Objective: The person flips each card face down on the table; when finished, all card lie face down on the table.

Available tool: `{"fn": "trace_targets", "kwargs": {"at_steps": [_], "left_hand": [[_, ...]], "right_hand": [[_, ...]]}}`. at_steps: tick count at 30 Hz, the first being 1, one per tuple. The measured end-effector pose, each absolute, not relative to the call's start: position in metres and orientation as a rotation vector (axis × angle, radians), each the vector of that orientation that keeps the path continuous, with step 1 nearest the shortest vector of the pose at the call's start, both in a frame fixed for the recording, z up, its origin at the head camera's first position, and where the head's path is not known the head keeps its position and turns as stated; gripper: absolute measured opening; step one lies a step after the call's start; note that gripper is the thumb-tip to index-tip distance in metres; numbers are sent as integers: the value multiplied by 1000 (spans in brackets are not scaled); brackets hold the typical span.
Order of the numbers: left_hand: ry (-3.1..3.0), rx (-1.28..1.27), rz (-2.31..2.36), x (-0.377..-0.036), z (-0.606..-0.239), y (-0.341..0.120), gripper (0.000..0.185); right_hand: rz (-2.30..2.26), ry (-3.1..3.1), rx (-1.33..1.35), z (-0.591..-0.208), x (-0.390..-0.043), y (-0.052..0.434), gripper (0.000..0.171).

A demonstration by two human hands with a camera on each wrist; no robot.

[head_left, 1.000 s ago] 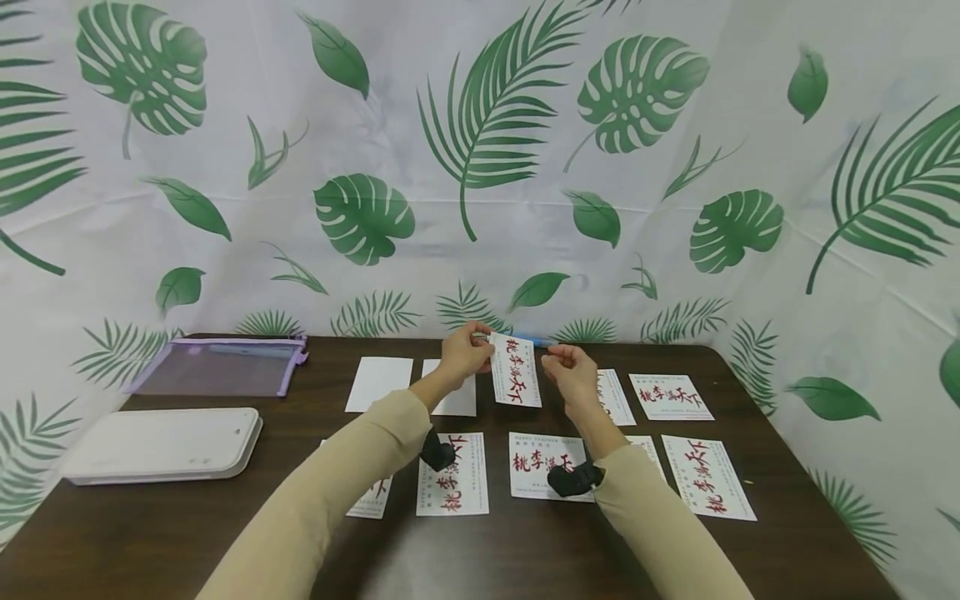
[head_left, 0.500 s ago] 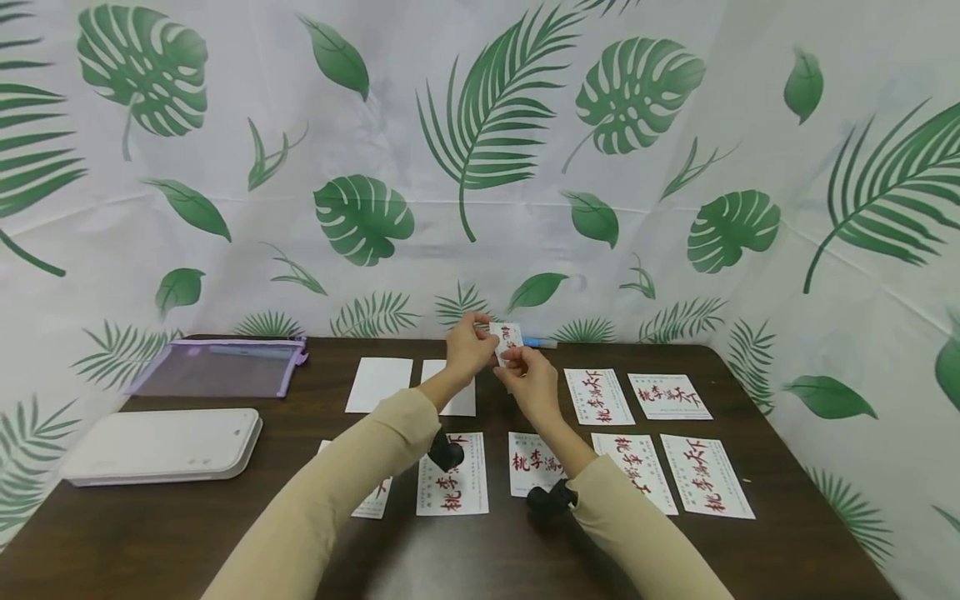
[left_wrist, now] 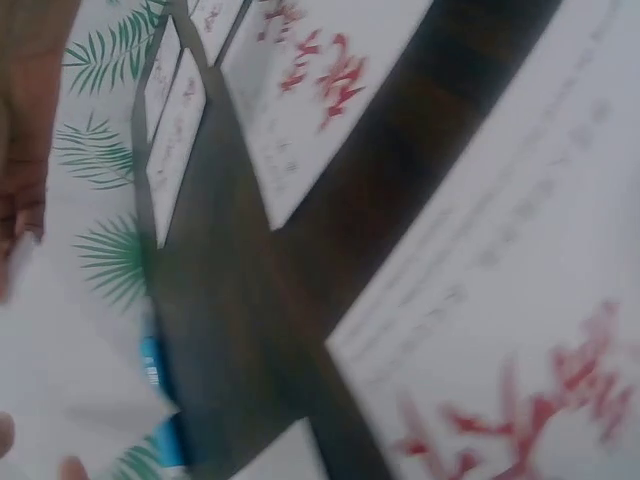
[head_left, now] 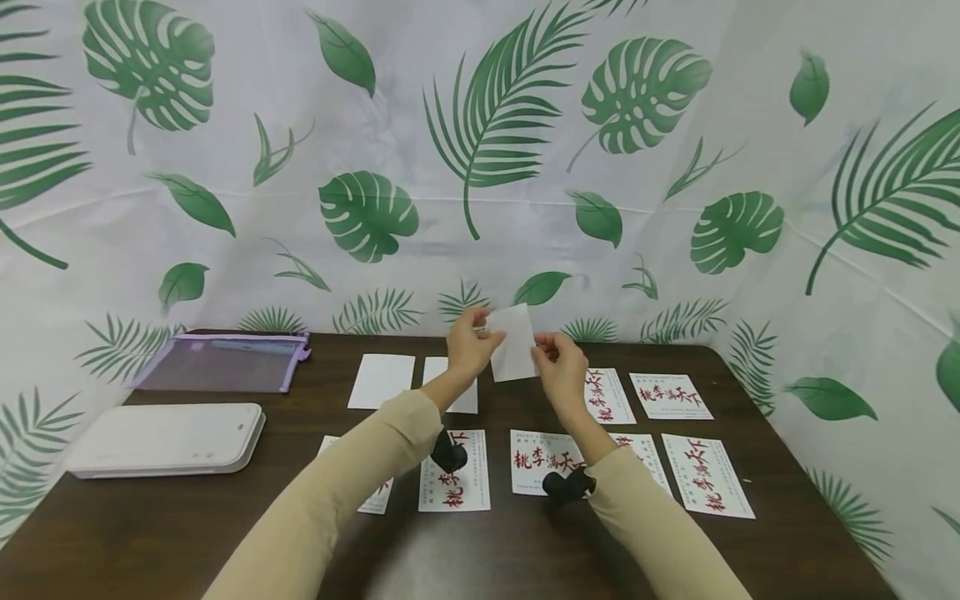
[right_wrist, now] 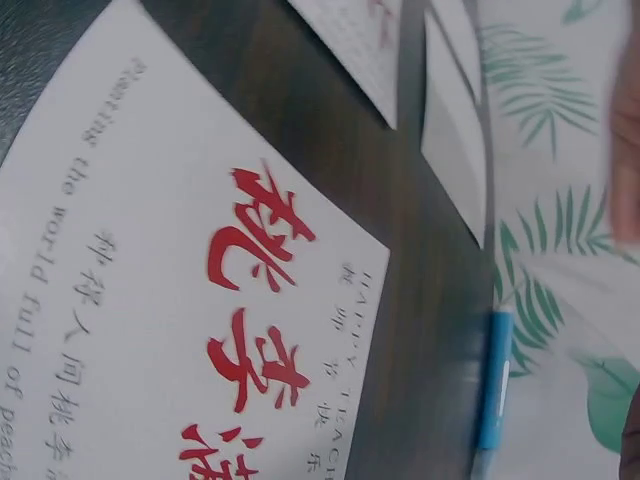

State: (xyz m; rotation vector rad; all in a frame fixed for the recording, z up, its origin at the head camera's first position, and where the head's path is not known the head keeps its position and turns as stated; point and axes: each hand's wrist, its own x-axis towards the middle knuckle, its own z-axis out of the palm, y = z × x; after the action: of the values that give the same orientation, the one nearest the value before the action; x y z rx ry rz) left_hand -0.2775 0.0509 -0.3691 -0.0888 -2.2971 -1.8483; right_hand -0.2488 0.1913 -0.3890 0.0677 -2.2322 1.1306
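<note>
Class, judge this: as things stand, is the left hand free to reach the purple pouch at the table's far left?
Probably not at once: the left hand pinches a white card together with the right hand. The path to the purple pouch looks unobstructed.

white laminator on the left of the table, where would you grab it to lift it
Probably by its two long edges, one hand each, coming from above. The laminator lies flat, broad and low, with rounded corners and no handle showing; its near long edge faces the person, with bare table in front of it.
</note>
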Motion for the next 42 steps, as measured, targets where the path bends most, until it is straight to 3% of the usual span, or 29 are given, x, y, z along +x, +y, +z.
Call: {"fn": "trace_targets", "kwargs": {"at_steps": [9, 25, 33, 42], "left_hand": [[-2385, 118, -1865, -268, -398, 49, 40], [-2703, -63, -1484, -257, -415, 45, 29], [-2869, -131, -1212, -263, -419, 45, 18], [-2945, -163, -1068, -264, -415, 47, 20]], "right_hand": [[1484, -2232, -141, -390, -249, 200, 15], [1264, -2585, -308, -423, -252, 214, 23], [1142, -2733, -279, -428, -252, 214, 26], [1021, -2767, -237, -430, -253, 209, 24]]}}
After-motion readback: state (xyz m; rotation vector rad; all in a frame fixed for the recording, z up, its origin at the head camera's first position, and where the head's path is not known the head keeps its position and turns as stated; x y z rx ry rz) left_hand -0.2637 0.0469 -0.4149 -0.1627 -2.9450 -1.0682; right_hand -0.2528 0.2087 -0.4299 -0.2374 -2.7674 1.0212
